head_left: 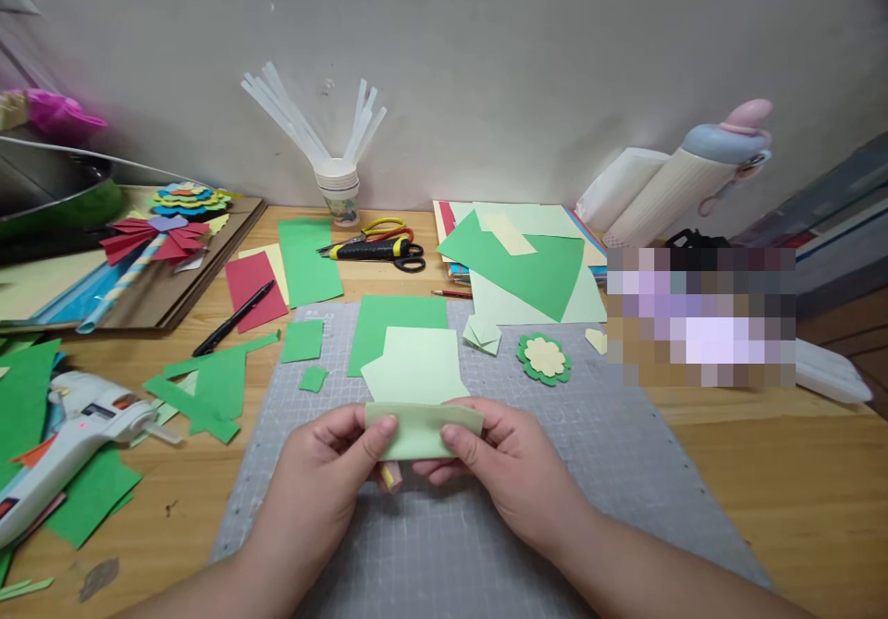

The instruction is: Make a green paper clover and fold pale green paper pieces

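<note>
My left hand (339, 457) and my right hand (510, 462) pinch the two ends of a pale green piece of paper (423, 431), thumbs in front and fingers behind. The piece looks folded, with a straight top edge. Below my left thumb a small pinkish-yellow thing (392, 478) pokes out; its kind I cannot make out. Just beyond my hands lie pale green sheets (420, 355) on a green sheet (367, 328). A folded pale green paper (482, 334) and a scalloped paper flower (545, 358), cream on green, lie to the right on the mat.
Under my hands is a grey cutting mat (597, 499). A glue gun (90, 415) and green scraps (215, 392) lie left. Farther back are a pen (234, 317), a cutter (367, 249), scissors (409, 258), a paper cup (341, 198) of white sticks and stacked paper (534, 267). A bottle (694, 184) stands right.
</note>
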Demonstrator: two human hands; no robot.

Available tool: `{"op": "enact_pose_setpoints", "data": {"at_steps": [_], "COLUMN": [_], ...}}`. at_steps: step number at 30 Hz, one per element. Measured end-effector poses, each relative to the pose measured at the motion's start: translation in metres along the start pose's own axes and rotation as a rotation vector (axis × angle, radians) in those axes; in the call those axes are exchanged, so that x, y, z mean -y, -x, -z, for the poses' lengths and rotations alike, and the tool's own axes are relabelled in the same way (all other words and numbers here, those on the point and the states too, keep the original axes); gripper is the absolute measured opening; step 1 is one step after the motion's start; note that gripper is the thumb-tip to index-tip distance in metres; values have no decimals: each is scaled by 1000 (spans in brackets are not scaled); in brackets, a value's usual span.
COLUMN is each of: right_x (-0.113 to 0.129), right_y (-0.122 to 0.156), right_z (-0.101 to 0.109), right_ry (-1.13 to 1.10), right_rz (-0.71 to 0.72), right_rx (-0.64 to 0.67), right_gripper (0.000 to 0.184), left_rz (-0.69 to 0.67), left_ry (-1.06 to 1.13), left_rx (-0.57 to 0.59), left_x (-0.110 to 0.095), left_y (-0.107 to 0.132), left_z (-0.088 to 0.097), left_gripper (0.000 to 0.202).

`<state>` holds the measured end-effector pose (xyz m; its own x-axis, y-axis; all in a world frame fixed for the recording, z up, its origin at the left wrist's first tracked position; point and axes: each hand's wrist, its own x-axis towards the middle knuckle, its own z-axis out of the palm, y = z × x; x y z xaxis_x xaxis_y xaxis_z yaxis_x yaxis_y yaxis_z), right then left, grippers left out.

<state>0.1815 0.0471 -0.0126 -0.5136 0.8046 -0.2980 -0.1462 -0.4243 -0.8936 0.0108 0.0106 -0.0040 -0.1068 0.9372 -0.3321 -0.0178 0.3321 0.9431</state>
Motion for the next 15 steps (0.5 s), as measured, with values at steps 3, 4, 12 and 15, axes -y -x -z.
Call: {"op": "enact_pose_setpoints", "data": {"at_steps": [3,4,12,15], "right_x": [0,0,0,1], "right_y": [-1,-1,-3,-4], "right_z": [1,1,1,1], "right_ry": [-10,-16,-97,-120], "right_rz": [-5,-10,-101,-117], "right_rx": [5,2,-55,-60], "right_gripper": [27,27,36,37], "left_rz": [8,10,16,17], "left_ry": [9,10,8,22], "left_rx": [-4,-6,-29,-36], "left_x": [0,-1,-3,-3], "left_y": [0,0,0,-1], "left_z": [0,0,-1,-1], "left_gripper": [29,29,29,30]}}
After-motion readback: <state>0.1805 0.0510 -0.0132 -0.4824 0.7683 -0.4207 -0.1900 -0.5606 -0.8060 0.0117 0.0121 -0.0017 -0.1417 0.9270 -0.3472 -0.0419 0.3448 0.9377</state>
